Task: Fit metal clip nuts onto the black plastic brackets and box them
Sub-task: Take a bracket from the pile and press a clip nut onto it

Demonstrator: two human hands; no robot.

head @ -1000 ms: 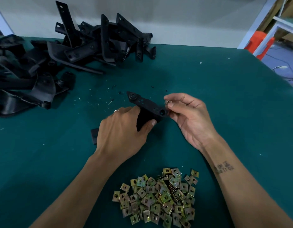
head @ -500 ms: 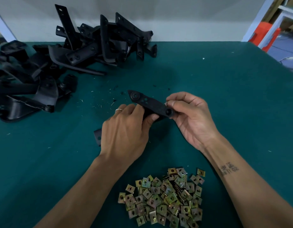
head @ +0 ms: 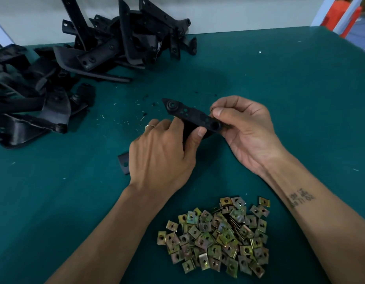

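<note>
Forearm tattoo [head: 301, 197] lettering blurred, unreadable.

So the table cover [head: 280, 95] is a deep teal green, the brackets pile [head: 107, 48] is all matte black, and the clip nuts [head: 216, 236] are that mottled yellow-green-gold zinc look. Silver ring [head: 150, 126], dark tattoo [head: 301, 198], orange thing [head: 337, 13] in the corner.

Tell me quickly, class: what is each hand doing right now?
Left hand: closed, holding the black bracket.
Right hand: closed, pinching the bracket's near end; any clip nut there cannot be told.
</note>
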